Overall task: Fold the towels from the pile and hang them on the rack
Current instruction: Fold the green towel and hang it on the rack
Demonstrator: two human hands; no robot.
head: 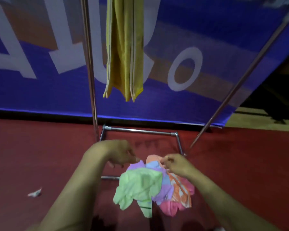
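Note:
A pile of towels (150, 185) lies on the red floor inside the rack's base, with a light green towel (137, 185) on top and purple, blue, peach and pink ones under it. My left hand (122, 154) pinches the purple towel's edge at the pile's far left. My right hand (175, 163) pinches a light blue and peach edge at the pile's far right. A folded yellow towel (123, 47) hangs from the metal rack (90, 64), whose top bar is out of frame.
The rack's chrome base frame (140, 130) surrounds the pile, with a slanted pole (240, 84) at right. A blue banner (207, 47) stands behind. A small scrap of white paper (34, 193) lies on the red floor (40, 155) at left.

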